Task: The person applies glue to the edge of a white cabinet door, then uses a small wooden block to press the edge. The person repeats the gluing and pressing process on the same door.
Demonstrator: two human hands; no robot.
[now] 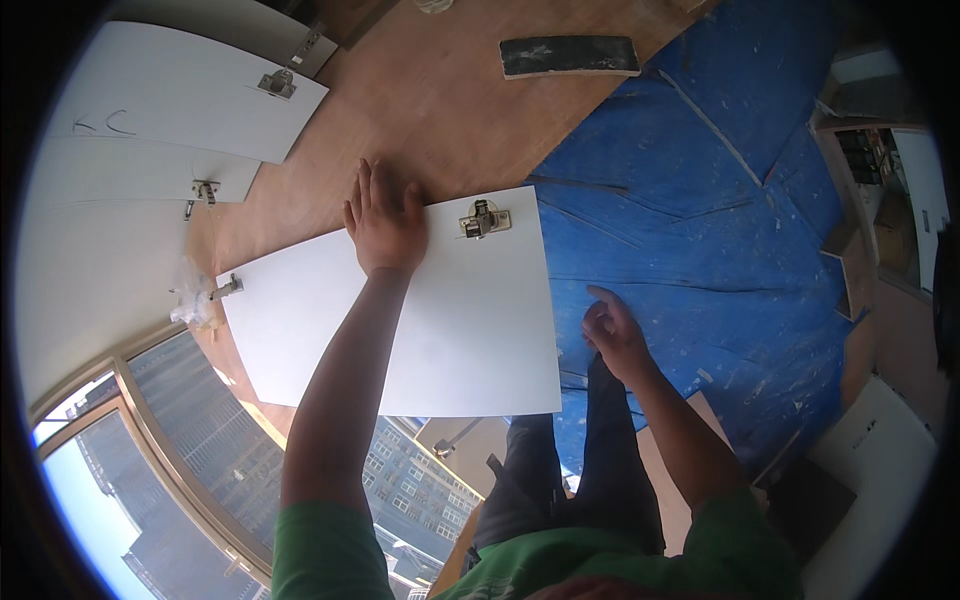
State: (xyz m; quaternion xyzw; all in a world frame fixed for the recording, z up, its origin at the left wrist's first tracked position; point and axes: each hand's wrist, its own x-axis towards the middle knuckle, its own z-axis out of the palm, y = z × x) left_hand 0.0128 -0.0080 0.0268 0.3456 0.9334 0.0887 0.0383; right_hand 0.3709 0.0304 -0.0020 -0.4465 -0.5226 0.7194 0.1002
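A white cabinet door panel (470,320) lies on a brown wooden board, its right part reaching out over the blue sheet. My left hand (387,225) rests on its far edge, fingers spread and pointing away from me. A metal cup hinge (484,220) is set in the panel's far right corner, to the right of that hand. Another hinge (228,287) sticks out at the panel's left end. Just past the panel's right edge hovers my right hand (615,340), its index finger stretched out and the others loosely curled. Nothing shows in it.
More white panels with hinges (200,90) are stacked at the far left. A dark curved-edged strip (570,57) lies on the wooden board (440,120). The dusty blue sheet (690,250) covers the floor at right. A window (130,430) is at lower left; shelving (885,200) stands far right.
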